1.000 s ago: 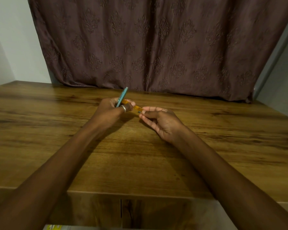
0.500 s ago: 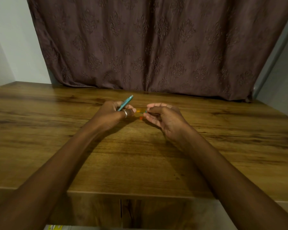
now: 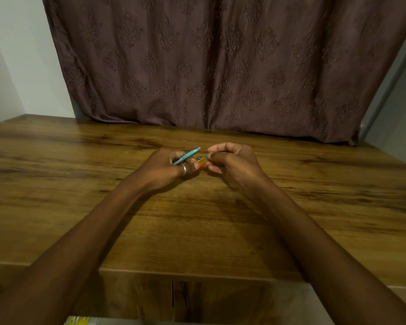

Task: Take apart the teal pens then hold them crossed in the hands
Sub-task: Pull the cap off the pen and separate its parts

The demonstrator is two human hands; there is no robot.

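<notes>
My left hand [image 3: 167,168], with a ring on one finger, is closed on a teal pen [image 3: 188,156] whose end sticks out up and to the right. A small orange piece [image 3: 201,162] with a dark teal tip shows between the two hands, pinched by the fingertips of my right hand [image 3: 232,164]. Both hands hover just above the wooden table [image 3: 197,219], nearly touching each other. How much of the pens lies inside the fists is hidden.
A brown patterned curtain [image 3: 220,66] hangs behind the table's far edge. White walls stand at the left and right. A yellow-and-white item [image 3: 85,321] peeks in at the bottom edge, below the table front.
The teal pen in my left hand has tilted from steep to nearly flat, pointing right. My right hand has moved closer and curled tighter around the orange piece.
</notes>
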